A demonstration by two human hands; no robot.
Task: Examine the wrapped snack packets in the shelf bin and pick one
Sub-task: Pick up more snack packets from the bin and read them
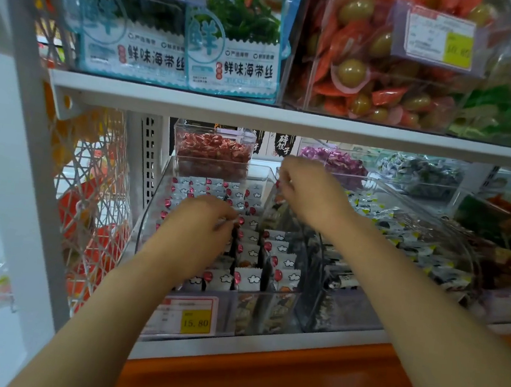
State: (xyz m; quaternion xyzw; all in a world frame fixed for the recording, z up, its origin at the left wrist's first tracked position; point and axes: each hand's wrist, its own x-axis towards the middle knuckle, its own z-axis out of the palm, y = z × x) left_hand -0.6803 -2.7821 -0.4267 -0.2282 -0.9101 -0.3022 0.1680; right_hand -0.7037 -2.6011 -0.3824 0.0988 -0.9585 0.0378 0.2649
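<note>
Left hand (pixel 200 222) pinches packet (pixel 228 221); bin packets (pixel 247 280) upright, rows front-to-back.

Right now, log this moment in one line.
stage: examining | left hand: pinches packet in bin | right hand: above bin rim, hold unclear

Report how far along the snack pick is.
Done: both hands are at the clear plastic shelf bin. In hand: the left hand pinches a white cloud-printed snack packet among the rows; the right hand, fingers curled, is near the bin's back, contents unclear. Left: no packet lifted out yet.
</note>
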